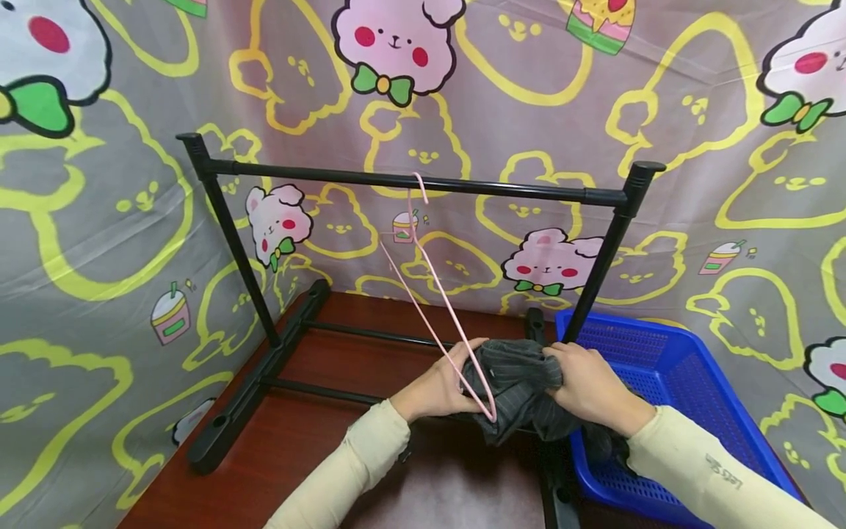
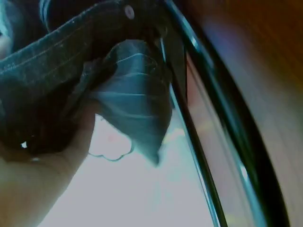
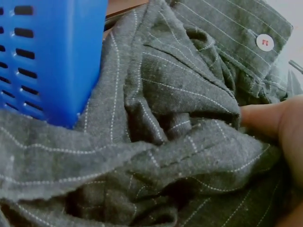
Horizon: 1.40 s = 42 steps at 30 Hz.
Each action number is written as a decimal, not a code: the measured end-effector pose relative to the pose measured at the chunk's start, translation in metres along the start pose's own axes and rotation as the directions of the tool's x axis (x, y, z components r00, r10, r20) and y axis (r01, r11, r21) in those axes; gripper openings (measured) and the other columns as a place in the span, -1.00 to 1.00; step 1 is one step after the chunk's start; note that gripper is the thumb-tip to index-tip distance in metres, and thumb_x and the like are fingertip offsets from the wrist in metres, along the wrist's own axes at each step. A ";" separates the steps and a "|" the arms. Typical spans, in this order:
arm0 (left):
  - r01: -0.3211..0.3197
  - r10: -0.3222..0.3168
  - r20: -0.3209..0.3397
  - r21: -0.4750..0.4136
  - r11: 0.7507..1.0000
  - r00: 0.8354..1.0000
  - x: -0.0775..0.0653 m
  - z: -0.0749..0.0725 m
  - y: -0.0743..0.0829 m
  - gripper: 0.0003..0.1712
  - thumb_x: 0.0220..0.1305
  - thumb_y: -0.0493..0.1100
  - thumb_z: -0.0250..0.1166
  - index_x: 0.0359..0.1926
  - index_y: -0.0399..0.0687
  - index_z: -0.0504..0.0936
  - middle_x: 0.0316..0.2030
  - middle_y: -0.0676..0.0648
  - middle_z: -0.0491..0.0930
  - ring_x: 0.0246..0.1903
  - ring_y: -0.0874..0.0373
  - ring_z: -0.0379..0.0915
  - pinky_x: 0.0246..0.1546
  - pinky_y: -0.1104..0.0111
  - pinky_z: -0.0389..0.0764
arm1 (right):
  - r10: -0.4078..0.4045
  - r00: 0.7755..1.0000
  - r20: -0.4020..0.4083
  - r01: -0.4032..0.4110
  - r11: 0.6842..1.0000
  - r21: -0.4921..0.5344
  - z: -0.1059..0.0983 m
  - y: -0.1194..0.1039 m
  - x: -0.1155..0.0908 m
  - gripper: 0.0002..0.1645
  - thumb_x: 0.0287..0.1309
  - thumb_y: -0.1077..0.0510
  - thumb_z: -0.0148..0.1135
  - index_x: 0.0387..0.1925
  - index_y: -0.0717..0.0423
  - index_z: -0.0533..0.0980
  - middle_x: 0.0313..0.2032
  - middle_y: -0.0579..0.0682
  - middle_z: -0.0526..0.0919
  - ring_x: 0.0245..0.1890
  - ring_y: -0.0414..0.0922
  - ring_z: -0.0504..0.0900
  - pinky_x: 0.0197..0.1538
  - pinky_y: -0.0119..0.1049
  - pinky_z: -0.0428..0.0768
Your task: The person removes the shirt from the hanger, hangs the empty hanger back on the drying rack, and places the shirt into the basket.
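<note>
A pink clothes hanger [image 1: 444, 290] hangs by its hook from the black rail, tilted so its lower corner comes down in front of the shirt. My left hand [image 1: 436, 386] grips one side of a bunched dark grey shirt with white pinstripes [image 1: 512, 378], right beside that corner. On the shirt's other side, my right hand [image 1: 591, 389] holds the cloth in its curled fingers. A white button [image 3: 265, 42] shows on a striped band of the shirt in the right wrist view. Part of the shirt trails down over the basket's near edge.
The black garment rack [image 1: 344, 176] stands on a reddish-brown table [image 1: 311, 448], its low crossbars behind and left of my hands. A blue plastic basket [image 1: 700, 367] sits at the right, next to the rack's right post. Cartoon-printed cloth [image 1: 436, 139] hangs behind.
</note>
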<state>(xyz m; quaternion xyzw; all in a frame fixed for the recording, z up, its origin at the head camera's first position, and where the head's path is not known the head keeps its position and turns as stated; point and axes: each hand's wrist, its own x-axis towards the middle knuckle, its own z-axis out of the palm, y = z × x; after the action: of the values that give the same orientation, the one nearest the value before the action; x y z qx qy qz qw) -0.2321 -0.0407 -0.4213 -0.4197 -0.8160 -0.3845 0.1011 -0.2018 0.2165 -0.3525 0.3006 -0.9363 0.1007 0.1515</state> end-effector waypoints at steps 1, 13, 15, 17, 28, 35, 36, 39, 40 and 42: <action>-0.031 0.031 -0.021 0.003 1.000 0.999 0.000 0.002 0.001 0.10 -0.16 -0.11 0.56 0.34 -0.25 0.12 0.18 -0.21 0.33 0.17 0.06 0.29 0.19 0.36 0.27 | -0.003 1.000 0.003 0.003 1.000 -0.003 0.001 0.000 0.000 -0.79 -0.16 0.21 0.40 -0.37 0.06 0.57 -0.41 -0.10 0.58 -0.38 -0.03 0.58 -0.34 -0.04 0.54; -0.215 0.225 -0.109 0.099 0.972 0.968 0.014 0.003 0.008 -0.24 -0.23 -0.33 0.38 0.09 -0.50 0.36 0.00 -0.34 0.48 0.06 -0.12 0.41 0.19 0.32 0.29 | -0.038 0.999 -0.011 0.039 0.997 0.063 -0.002 -0.002 0.000 0.24 -0.38 0.12 0.60 0.35 0.20 0.09 0.14 0.23 0.33 -0.08 0.16 0.53 -0.12 0.04 0.54; -0.238 0.242 -0.128 0.051 0.970 0.962 0.019 0.004 0.009 -0.29 -0.22 -0.35 0.37 0.08 -0.41 0.39 -0.03 -0.27 0.50 0.03 -0.04 0.44 0.16 0.37 0.31 | -0.059 0.998 0.018 0.058 0.997 0.047 -0.004 -0.003 0.001 0.37 -0.42 0.05 0.64 0.41 0.16 0.01 0.22 0.24 0.24 -0.07 0.18 0.53 -0.14 0.05 0.55; -0.240 0.240 -0.137 0.010 0.971 0.961 0.023 0.005 0.011 -0.33 -0.19 -0.38 0.36 0.06 -0.34 0.39 -0.06 -0.21 0.50 -0.01 0.03 0.45 0.13 0.41 0.33 | -0.073 0.996 0.056 0.071 0.997 0.036 -0.005 -0.004 0.002 0.42 -0.45 -0.03 0.65 0.41 0.17 0.00 0.25 0.24 0.22 -0.08 0.17 0.54 -0.14 0.07 0.54; -0.159 0.145 -0.077 -0.228 0.961 0.986 0.034 0.010 0.028 -0.41 0.02 -0.40 0.35 0.09 -0.34 0.33 -0.04 -0.21 0.48 0.01 0.10 0.41 0.11 0.40 0.35 | -0.115 0.991 0.064 0.112 0.992 0.058 0.002 -0.001 0.008 -0.33 -0.21 -0.08 0.51 -0.04 0.12 0.49 -0.22 -0.08 0.55 -0.27 -0.13 0.57 -0.23 -0.13 0.57; -0.143 0.133 -0.056 -0.226 0.964 0.990 0.036 0.015 0.028 -0.39 -0.03 -0.47 0.33 0.09 -0.34 0.33 -0.01 -0.20 0.45 0.02 0.11 0.38 0.12 0.42 0.34 | -0.150 0.988 0.033 0.147 0.986 0.081 0.003 0.001 0.009 -0.59 -0.15 -0.01 0.47 -0.22 0.06 0.61 -0.28 -0.11 0.59 -0.33 -0.15 0.58 -0.25 -0.13 0.58; -0.132 0.123 -0.054 -0.223 0.966 0.991 0.037 0.016 0.029 -0.39 -0.03 -0.48 0.33 0.09 -0.33 0.33 -0.02 -0.19 0.44 0.01 0.12 0.38 0.11 0.43 0.34 | -0.156 0.987 0.028 0.153 0.985 0.081 0.003 0.001 0.009 -0.61 -0.14 -0.02 0.47 -0.24 0.05 0.62 -0.28 -0.11 0.60 -0.33 -0.16 0.59 -0.25 -0.13 0.58; -0.115 0.106 -0.051 -0.214 0.970 0.993 0.037 0.016 0.029 -0.38 -0.03 -0.45 0.36 0.09 -0.31 0.34 -0.03 -0.18 0.44 -0.01 0.13 0.38 0.09 0.43 0.35 | -0.168 0.986 0.015 0.166 0.982 0.085 0.004 0.002 0.008 -0.68 -0.11 -0.04 0.45 -0.28 -0.02 0.64 -0.30 -0.16 0.60 -0.33 -0.19 0.58 -0.25 -0.14 0.57; -0.112 0.104 -0.052 -0.213 0.971 0.993 0.037 0.015 0.030 -0.38 -0.02 -0.42 0.37 0.09 -0.30 0.33 -0.03 -0.17 0.44 -0.01 0.14 0.38 0.09 0.43 0.35 | -0.171 0.985 0.009 0.170 0.982 0.087 0.004 0.002 0.008 -0.69 -0.10 -0.04 0.45 -0.28 -0.03 0.65 -0.30 -0.17 0.59 -0.33 -0.20 0.57 -0.25 -0.14 0.57; -0.120 0.111 -0.060 -0.195 0.973 0.992 0.037 0.013 0.031 -0.38 0.01 -0.36 0.39 0.10 -0.28 0.33 -0.02 -0.17 0.44 0.00 0.14 0.38 0.09 0.42 0.36 | -0.178 0.984 -0.008 0.178 0.980 0.093 0.004 0.002 0.006 -0.71 -0.07 -0.04 0.44 -0.29 -0.03 0.64 -0.30 -0.19 0.58 -0.31 -0.22 0.56 -0.24 -0.15 0.57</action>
<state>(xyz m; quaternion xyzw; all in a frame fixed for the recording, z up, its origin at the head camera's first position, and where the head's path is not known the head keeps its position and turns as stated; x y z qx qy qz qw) -0.2296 0.0020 -0.3958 -0.4649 -0.7451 -0.4674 0.1009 -0.2088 0.2136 -0.3544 0.3899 -0.8999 0.1302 0.1456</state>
